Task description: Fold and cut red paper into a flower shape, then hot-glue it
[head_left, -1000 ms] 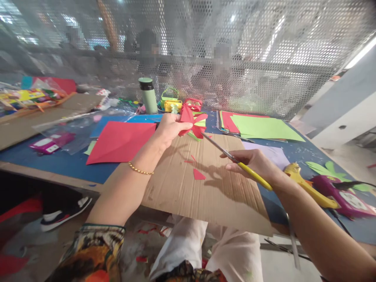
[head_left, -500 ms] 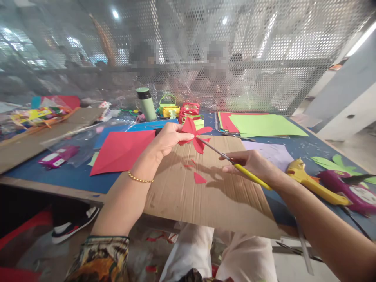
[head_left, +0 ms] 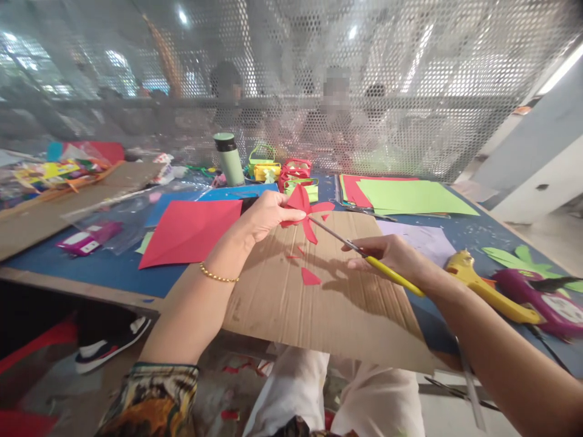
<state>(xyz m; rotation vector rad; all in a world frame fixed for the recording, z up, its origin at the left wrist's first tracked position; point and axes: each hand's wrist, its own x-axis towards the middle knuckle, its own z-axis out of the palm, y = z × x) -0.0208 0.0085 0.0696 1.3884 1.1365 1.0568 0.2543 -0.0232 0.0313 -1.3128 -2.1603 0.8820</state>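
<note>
We hold a red paper cut-out [head_left: 304,209] pinched in the fingers of our left hand [head_left: 265,215], raised just above the far edge of the cardboard sheet [head_left: 319,297] that lies across the blue table [head_left: 104,267]. Our right hand [head_left: 392,256] is closed around the yellow handles of the scissors [head_left: 359,249], and the blade tips reach left and far to meet the cut-out's lower petal; we cannot tell how far the blades are parted.

Small red scraps [head_left: 310,278] lie on the cardboard below the cut-out. To the left of it a red paper sheet [head_left: 189,230] rests on the table, and beyond it, farther left, a purple packet [head_left: 86,238] carries a white label too blurred to read. At the far side stand a green flask [head_left: 229,159] and small paper baskets [head_left: 282,172]. Far right lies a stack of green and red paper [head_left: 405,197]. Near our right forearm sit a yellow glue gun [head_left: 483,285] and a purple packet with a round label [head_left: 546,302], its writing unreadable.
</note>
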